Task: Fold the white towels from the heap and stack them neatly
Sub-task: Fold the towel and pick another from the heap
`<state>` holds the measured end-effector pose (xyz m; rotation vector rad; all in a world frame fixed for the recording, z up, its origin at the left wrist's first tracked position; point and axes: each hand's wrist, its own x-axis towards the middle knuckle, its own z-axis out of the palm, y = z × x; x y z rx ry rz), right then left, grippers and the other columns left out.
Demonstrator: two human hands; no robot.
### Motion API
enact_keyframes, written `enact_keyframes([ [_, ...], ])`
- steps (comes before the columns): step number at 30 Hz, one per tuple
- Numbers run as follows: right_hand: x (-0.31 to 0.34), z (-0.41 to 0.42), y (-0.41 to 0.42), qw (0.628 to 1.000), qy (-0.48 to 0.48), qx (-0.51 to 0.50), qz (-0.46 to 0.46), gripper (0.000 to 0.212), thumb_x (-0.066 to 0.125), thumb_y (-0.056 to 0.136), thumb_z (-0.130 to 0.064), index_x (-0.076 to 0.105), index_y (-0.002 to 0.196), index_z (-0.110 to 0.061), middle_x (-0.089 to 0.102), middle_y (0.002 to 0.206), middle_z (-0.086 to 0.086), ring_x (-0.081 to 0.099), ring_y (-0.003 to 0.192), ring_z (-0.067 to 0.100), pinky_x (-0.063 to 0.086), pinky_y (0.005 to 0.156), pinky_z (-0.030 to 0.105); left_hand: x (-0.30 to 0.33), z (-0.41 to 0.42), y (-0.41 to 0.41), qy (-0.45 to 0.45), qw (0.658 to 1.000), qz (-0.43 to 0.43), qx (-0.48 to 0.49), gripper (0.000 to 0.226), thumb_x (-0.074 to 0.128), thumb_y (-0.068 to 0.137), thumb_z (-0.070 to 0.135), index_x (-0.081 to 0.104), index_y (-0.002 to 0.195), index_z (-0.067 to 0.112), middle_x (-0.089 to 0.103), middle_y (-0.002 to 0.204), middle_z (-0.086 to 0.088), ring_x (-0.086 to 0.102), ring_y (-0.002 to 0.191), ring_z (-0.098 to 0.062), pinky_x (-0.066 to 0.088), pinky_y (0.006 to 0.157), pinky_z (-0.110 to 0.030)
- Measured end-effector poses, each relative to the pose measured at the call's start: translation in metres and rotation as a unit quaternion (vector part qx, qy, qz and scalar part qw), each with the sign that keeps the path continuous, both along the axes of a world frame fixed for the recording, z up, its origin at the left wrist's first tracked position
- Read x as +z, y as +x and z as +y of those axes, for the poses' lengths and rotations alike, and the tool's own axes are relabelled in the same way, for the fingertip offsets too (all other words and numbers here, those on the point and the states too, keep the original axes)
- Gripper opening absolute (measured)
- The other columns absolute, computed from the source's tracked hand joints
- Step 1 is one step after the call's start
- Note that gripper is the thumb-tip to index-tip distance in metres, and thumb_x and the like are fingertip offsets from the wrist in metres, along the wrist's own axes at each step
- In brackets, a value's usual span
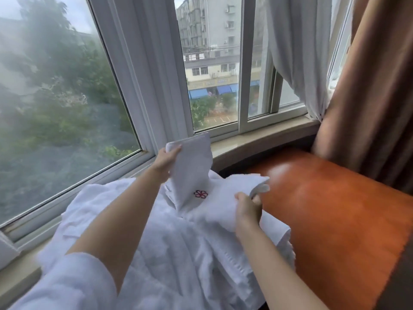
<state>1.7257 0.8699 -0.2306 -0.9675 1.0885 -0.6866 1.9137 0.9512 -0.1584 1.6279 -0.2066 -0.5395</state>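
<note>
Hands share one white towel (192,173) above the heap (169,253). Left hand (166,158) pinches its raised far end; right hand (248,211) grips its near right end.

Left hand (166,158) and right hand (248,208) each grip one towel (192,173). Heap (169,253) lies beneath both grips.

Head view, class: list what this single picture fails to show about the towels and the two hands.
- Right hand: fingertips hidden behind the small towel it grips.
- Left hand: fingers tucked behind the same towel's raised end.
- Heap of white towels: number uncountable, layers overlap; the near part is cut off by the bottom edge and covered by the forearms.
- Any finished stack: none can be made out.
- Red emblem: too small to read.
</note>
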Motion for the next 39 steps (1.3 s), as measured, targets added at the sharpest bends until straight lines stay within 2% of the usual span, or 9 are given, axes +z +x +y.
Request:
enact_keyframes([
  [3,-0.063,0.020,-0.025,0.990,0.054,-0.017,0.132,0.042,0.060,0.085,-0.010,0.045,0.124,-0.004,0.058,0.125,0.020,0.057,0.106,0.035,0.047,0.097,0.044,-0.073,0.009,0.007,0.149,0.988,0.037,0.003,0.072,0.072,0.085,0.026,0.032,0.143,0.010,0.044,0.137,-0.007,0.048,0.121,-0.029,0.045,0.090,-0.041],
  [5,-0.078,0.021,-0.036,0.988,0.053,-0.024,0.142,0.045,0.060,0.084,-0.011,0.044,0.126,-0.005,0.059,0.117,0.016,0.057,0.099,0.033,0.049,0.091,0.042,-0.105,0.012,0.007,0.135,0.991,0.027,-0.004,0.077,0.070,0.084,0.014,0.025,0.146,0.015,0.040,0.129,-0.003,0.045,0.118,-0.031,0.044,0.081,-0.039],
  [12,-0.046,-0.002,-0.024,0.995,-0.082,0.053,0.036,0.055,0.052,0.096,-0.013,0.034,0.148,-0.021,0.055,0.135,0.003,0.054,0.116,0.023,0.046,0.096,0.035,-0.120,0.005,0.039,0.061,0.998,0.009,-0.034,0.056,0.054,0.088,-0.004,0.047,0.140,0.016,0.043,0.143,-0.012,0.045,0.127,-0.032,0.039,0.109,-0.045],
  [18,-0.047,-0.005,-0.049,0.976,-0.204,-0.032,0.066,0.057,0.051,0.096,-0.019,0.033,0.149,-0.031,0.046,0.144,-0.008,0.046,0.130,0.016,0.036,0.111,0.037,-0.089,-0.014,0.058,-0.044,0.971,-0.232,0.048,0.057,0.046,0.088,-0.001,0.046,0.142,0.016,0.044,0.142,0.003,0.046,0.123,-0.011,0.036,0.101,-0.019],
  [21,-0.079,0.010,-0.064,0.965,-0.170,-0.048,0.194,0.049,0.055,0.093,-0.018,0.045,0.142,-0.019,0.056,0.129,0.001,0.049,0.122,0.024,0.037,0.105,0.035,-0.125,-0.018,0.058,0.061,0.980,-0.188,0.033,0.060,0.049,0.087,0.004,0.039,0.145,0.020,0.043,0.133,-0.004,0.045,0.118,-0.019,0.040,0.093,-0.028],
  [25,-0.099,0.007,-0.066,0.974,-0.111,-0.074,0.185,0.038,0.063,0.088,-0.013,0.056,0.125,-0.010,0.057,0.106,-0.005,0.052,0.108,0.020,0.041,0.093,0.030,-0.166,-0.017,0.057,0.139,0.990,-0.003,-0.009,0.052,0.044,0.092,0.003,0.043,0.142,0.016,0.043,0.140,-0.014,0.044,0.128,-0.036,0.040,0.106,-0.050],
  [32,-0.099,0.012,-0.060,0.931,-0.262,-0.113,0.228,0.055,0.053,0.095,-0.025,0.036,0.147,-0.030,0.046,0.146,-0.002,0.044,0.128,0.024,0.028,0.109,0.031,-0.149,-0.017,0.042,0.095,0.983,-0.118,0.103,0.068,0.044,0.083,0.001,0.036,0.147,0.023,0.036,0.146,-0.002,0.042,0.127,-0.020,0.033,0.103,-0.027],
  [36,-0.113,0.018,-0.066,0.945,-0.150,-0.121,0.266,0.063,0.056,0.092,-0.021,0.030,0.150,-0.015,0.039,0.151,0.008,0.037,0.137,0.027,0.027,0.114,0.036,-0.154,-0.015,0.032,0.246,0.967,-0.027,0.069,0.058,0.051,0.089,0.004,0.035,0.145,0.009,0.041,0.142,-0.018,0.044,0.128,-0.033,0.039,0.106,-0.037],
  [39,-0.104,0.013,-0.065,0.930,-0.217,-0.128,0.267,0.065,0.060,0.088,-0.022,0.031,0.146,-0.023,0.048,0.143,0.005,0.044,0.131,0.028,0.033,0.110,0.045,-0.142,-0.013,0.022,0.290,0.955,-0.062,0.007,0.065,0.052,0.088,0.009,0.030,0.149,0.022,0.027,0.149,-0.018,0.039,0.131,-0.034,0.041,0.100,-0.035],
])
